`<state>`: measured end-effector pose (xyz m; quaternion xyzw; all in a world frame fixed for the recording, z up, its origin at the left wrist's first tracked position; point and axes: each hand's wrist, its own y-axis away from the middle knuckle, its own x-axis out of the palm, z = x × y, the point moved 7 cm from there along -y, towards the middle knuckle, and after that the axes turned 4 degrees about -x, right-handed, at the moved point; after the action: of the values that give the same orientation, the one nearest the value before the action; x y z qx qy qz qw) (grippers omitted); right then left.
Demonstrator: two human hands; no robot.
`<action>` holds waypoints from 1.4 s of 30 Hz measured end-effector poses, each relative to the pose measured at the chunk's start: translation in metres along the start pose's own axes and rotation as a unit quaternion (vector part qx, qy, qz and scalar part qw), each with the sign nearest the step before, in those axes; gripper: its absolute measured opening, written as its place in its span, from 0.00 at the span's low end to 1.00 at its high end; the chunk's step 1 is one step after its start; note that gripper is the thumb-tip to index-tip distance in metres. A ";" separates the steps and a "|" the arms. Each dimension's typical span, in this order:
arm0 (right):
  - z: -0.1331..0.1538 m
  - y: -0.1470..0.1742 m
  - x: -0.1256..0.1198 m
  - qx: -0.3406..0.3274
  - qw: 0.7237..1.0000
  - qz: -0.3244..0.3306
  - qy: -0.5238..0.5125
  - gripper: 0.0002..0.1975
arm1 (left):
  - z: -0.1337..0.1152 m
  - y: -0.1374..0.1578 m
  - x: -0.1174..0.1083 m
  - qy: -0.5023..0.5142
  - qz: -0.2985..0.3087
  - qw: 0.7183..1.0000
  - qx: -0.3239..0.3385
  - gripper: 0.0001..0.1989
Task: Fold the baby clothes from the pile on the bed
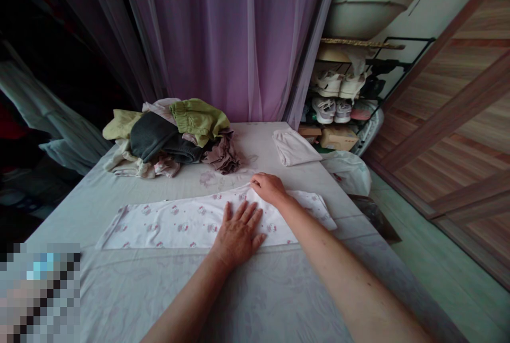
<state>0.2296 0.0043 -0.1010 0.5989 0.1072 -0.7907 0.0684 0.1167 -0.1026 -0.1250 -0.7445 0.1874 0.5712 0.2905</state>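
Observation:
A white garment printed with small pink and grey cartoon figures (167, 222) lies flat in a long folded strip across the bed-like surface. My left hand (239, 230) rests palm down on its middle, fingers spread. At the garment's far edge, my right hand (269, 188) has its fingers closed in a pinch on the cloth, which is slightly raised there. The right forearm passes over part of the garment's right end and hides it.
A heap of crumpled clothes (159, 133) sits at the back left. One folded white cloth (295, 146) lies at the back right. Beyond stand a purple curtain (223, 40) and a rack with shoes (329, 109). A plastic bag (348, 170) is beside the right edge.

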 end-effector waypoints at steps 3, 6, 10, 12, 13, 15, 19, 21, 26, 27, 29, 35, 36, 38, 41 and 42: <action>-0.001 0.003 0.004 0.013 0.999 -0.030 -0.003 0.13 | 0.001 0.000 0.001 0.008 0.017 1.000 -0.007 0.29; -0.007 0.003 0.009 0.046 0.998 -0.017 -0.033 0.14 | 0.000 -0.001 0.001 0.004 0.018 1.000 -0.006 0.29; -0.008 -0.003 0.009 0.058 0.997 0.031 -0.044 0.13 | 0.000 0.000 0.001 -0.016 0.014 1.000 -0.004 0.29; -0.004 -0.005 0.006 0.049 0.997 0.041 -0.047 0.10 | 0.001 0.001 0.001 -0.016 0.017 1.000 -0.007 0.29; -0.002 -0.006 0.006 0.045 0.997 0.042 -0.050 0.09 | 0.002 0.002 0.001 -0.010 0.016 1.000 -0.008 0.28; 0.001 -0.004 0.004 0.042 0.997 0.038 -0.056 0.09 | 0.005 0.003 -0.001 0.010 0.005 1.000 -0.014 0.28; 0.007 0.016 0.000 0.012 0.997 -0.002 -0.078 0.09 | 0.023 0.006 -0.012 0.051 -0.076 0.992 -0.085 0.24; 0.012 0.031 -0.004 -0.032 0.994 -0.035 -0.094 0.10 | 0.034 0.009 -0.019 0.062 -0.125 0.980 -0.140 0.25; 0.023 0.057 -0.010 -0.089 0.989 -0.046 -0.110 0.09 | 0.039 0.009 -0.019 0.068 -0.131 0.975 -0.167 0.21; 0.023 0.058 -0.011 -0.074 0.990 -0.042 -0.112 0.07 | 0.038 0.009 -0.019 0.068 -0.130 0.976 -0.161 0.20; 0.022 0.056 -0.014 -0.030 0.993 -0.031 -0.108 0.06 | 0.036 0.009 -0.021 0.069 -0.139 0.976 -0.155 0.20; 0.039 0.038 -0.018 -0.039 0.998 0.040 0.018 0.10 | 0.036 0.010 -0.031 0.111 -0.177 0.969 -0.131 0.14; 0.043 0.036 -0.018 -0.054 0.996 0.051 0.042 0.10 | 0.036 0.010 -0.032 0.114 -0.173 0.969 -0.134 0.12; 0.048 0.033 -0.020 -0.071 0.992 0.066 0.076 0.13 | 0.037 0.009 -0.030 0.109 -0.157 0.971 -0.142 0.09; 0.045 0.027 -0.026 -0.045 0.993 0.054 0.095 0.16 | 0.033 0.008 -0.027 0.078 -0.131 0.977 -0.148 0.12; 0.042 0.024 -0.029 -0.025 0.994 0.041 0.095 0.17 | 0.032 0.007 -0.025 0.064 -0.122 0.979 -0.151 0.14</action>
<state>0.2037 -0.0299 -0.0645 0.6729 0.1082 -0.7241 0.1053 0.0818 -0.0891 -0.1078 -0.8318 0.0252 0.5046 0.2299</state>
